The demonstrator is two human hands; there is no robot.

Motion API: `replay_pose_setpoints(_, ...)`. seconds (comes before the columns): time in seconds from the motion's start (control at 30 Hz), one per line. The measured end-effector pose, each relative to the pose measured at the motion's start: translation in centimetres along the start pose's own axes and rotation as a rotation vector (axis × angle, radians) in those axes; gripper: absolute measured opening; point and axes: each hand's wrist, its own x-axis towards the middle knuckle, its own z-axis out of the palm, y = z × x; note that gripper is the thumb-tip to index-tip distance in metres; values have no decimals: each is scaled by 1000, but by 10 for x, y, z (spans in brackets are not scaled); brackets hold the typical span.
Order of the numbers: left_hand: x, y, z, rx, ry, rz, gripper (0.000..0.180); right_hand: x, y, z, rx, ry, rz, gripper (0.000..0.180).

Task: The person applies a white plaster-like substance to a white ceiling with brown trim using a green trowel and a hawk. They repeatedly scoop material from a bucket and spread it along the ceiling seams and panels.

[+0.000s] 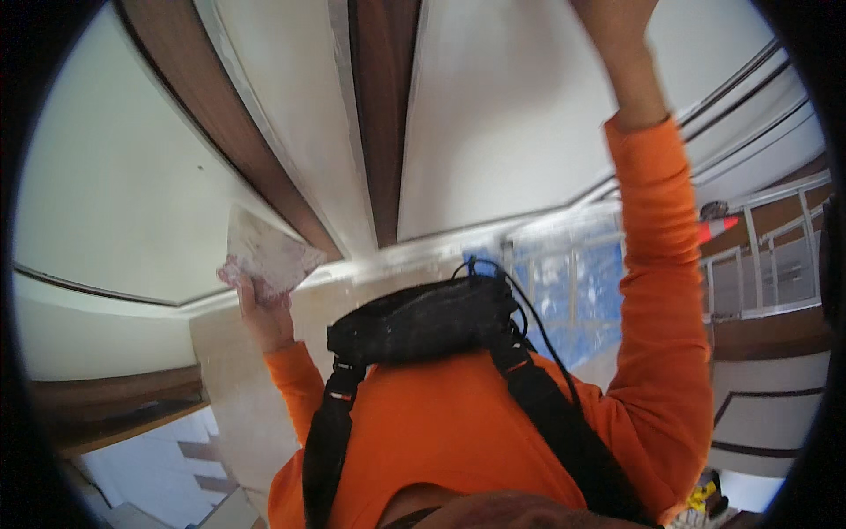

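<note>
My left hand [263,313] is closed round the lower edge of a flat, whitish piece [269,251] with ragged pinkish edges. It looks smeared with pale filler; whether it is a board or a cloth I cannot tell. The piece is held up in front of the white wall panel [115,176], close to a brown wooden strip [238,106]. My right arm reaches high along another white panel [511,106]. At the top edge of the view, my right hand [617,18] is cut off, so its fingers and anything in them are hidden.
A black pouch [423,322] on straps hangs at my chest, with a black cable looping from it. Blue sheeting [573,282] lies at the wall's foot. To the right are a metal ladder [749,256] and an orange-and-white cone [718,227]. Brown trim [383,132] runs up the wall.
</note>
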Motion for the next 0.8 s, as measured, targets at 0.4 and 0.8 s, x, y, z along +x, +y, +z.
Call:
replay_pose_setpoints(0.4,-13,15,43,78,-256,-167,44,-212,-203,-215,927,-821,1796,28)
replay_pose_setpoints(0.8,23,104,63,393,-299,-486,31,-61,-325,-169,728,-962,945,44)
